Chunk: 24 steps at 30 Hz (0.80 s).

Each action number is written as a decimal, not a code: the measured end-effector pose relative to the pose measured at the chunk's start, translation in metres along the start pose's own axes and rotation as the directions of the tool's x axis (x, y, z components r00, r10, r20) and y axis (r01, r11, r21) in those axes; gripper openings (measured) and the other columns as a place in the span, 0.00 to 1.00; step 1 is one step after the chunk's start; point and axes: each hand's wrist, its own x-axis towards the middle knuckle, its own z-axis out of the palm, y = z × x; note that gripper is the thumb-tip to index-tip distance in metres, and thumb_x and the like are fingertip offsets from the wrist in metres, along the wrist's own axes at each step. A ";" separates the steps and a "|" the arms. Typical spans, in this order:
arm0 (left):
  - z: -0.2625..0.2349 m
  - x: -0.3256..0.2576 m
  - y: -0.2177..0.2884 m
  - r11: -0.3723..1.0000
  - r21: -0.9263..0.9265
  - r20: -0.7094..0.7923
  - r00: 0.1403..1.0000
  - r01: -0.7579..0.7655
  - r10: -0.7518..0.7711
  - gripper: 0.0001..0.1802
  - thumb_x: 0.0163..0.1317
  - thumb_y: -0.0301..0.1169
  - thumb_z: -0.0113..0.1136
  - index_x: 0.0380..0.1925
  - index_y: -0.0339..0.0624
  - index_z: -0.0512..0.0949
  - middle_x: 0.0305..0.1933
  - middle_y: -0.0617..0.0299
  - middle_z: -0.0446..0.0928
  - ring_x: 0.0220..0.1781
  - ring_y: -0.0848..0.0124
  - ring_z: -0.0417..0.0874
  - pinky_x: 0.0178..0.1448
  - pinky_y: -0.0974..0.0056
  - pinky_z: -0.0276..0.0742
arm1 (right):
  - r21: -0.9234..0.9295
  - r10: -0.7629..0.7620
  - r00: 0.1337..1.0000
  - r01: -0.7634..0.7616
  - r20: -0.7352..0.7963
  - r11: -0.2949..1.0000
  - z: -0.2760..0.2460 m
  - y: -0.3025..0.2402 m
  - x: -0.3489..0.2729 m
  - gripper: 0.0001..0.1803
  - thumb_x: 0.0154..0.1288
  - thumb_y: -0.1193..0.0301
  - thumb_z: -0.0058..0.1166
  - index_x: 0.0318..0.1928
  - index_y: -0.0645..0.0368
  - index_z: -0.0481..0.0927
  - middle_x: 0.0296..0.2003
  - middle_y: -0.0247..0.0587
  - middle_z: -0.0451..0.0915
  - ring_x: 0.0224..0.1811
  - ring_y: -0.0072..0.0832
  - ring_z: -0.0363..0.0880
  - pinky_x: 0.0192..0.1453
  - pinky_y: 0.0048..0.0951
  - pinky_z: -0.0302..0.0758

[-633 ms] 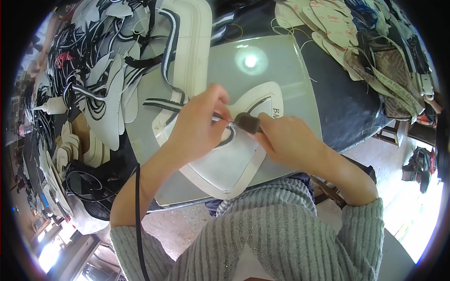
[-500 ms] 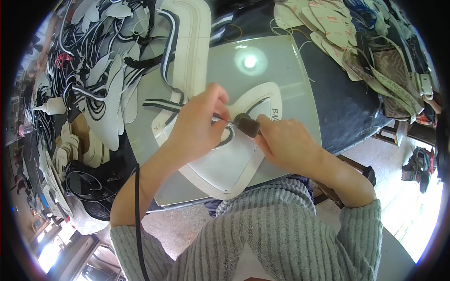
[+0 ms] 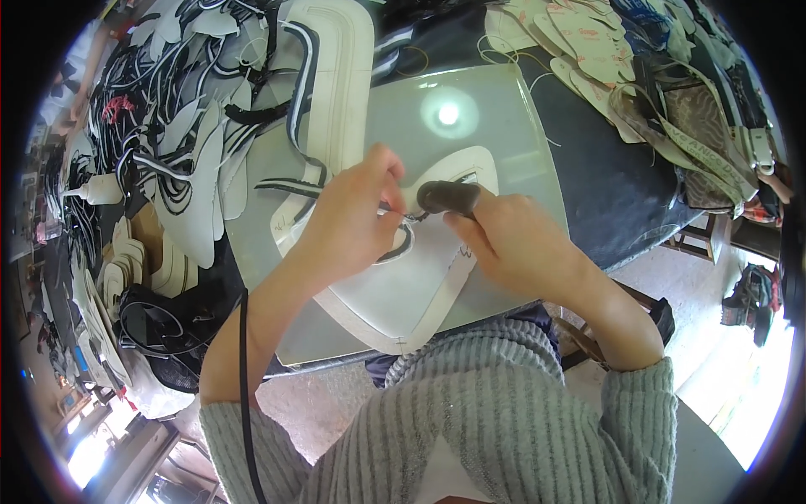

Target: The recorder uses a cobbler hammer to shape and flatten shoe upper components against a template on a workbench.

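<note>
My left hand [image 3: 353,214] is closed, thumb and fingers pinched on a black-and-white strip [image 3: 290,186] whose tail sticks out to the left. In my closed right hand [image 3: 525,244] is a tool with a dark brown handle [image 3: 449,198]. Its thin metal end meets the strip just right of my left fingertips; its exact kind is hard to make out. Both hands work over a pale template [image 3: 395,340] with a wide border and a white middle. A curved piece of strip [image 3: 401,250] lies on it below my left fingers.
Beneath the template is a glossy grey board [image 3: 504,109]. A long cream template [image 3: 340,92] lies beyond my left hand, with another strip [image 3: 300,92] along it. Strips and pale cut pieces [image 3: 201,189] crowd the left, near a white nozzle bottle [image 3: 102,190]. Sole-shaped pieces [image 3: 588,50] lie far right.
The tool's handle has swung upward and flatter, its butt turning from the near right to the far left. My right hand has rotated with it; my left hand stays nearly still.
</note>
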 end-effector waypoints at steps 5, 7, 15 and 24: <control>-0.003 0.001 0.004 1.000 -0.015 0.031 0.999 0.027 -0.026 0.22 0.52 0.16 0.63 0.44 0.40 0.65 0.33 0.60 0.82 0.41 0.63 0.84 0.48 0.61 0.77 | -0.116 -0.083 0.995 0.089 0.053 0.989 0.009 0.004 -0.002 0.20 0.75 0.59 0.48 0.36 0.66 0.74 0.24 0.54 0.82 0.28 0.51 0.83 0.34 0.49 0.78; -0.001 -0.002 0.004 1.000 0.000 0.003 1.000 0.024 -0.024 0.22 0.52 0.16 0.63 0.44 0.40 0.65 0.33 0.60 0.82 0.41 0.64 0.84 0.47 0.61 0.78 | -0.082 -0.113 0.993 0.114 0.027 0.990 0.010 0.003 -0.002 0.20 0.75 0.59 0.47 0.36 0.66 0.74 0.24 0.53 0.82 0.28 0.51 0.83 0.34 0.49 0.78; 0.001 -0.007 0.003 0.999 -0.004 0.000 0.999 0.039 -0.039 0.21 0.54 0.17 0.63 0.45 0.40 0.65 0.34 0.61 0.82 0.42 0.64 0.84 0.44 0.60 0.79 | -0.058 -0.026 1.000 0.027 0.003 0.998 0.002 -0.005 -0.005 0.20 0.75 0.58 0.47 0.37 0.65 0.74 0.24 0.53 0.82 0.29 0.51 0.84 0.34 0.48 0.78; 0.005 -0.010 0.002 0.999 -0.019 -0.033 0.999 0.040 -0.041 0.22 0.54 0.18 0.64 0.46 0.41 0.66 0.37 0.60 0.82 0.46 0.62 0.84 0.48 0.59 0.78 | -0.173 -0.107 0.994 0.112 0.037 0.979 0.003 0.004 -0.004 0.20 0.74 0.58 0.48 0.37 0.65 0.75 0.26 0.53 0.82 0.31 0.51 0.84 0.35 0.49 0.78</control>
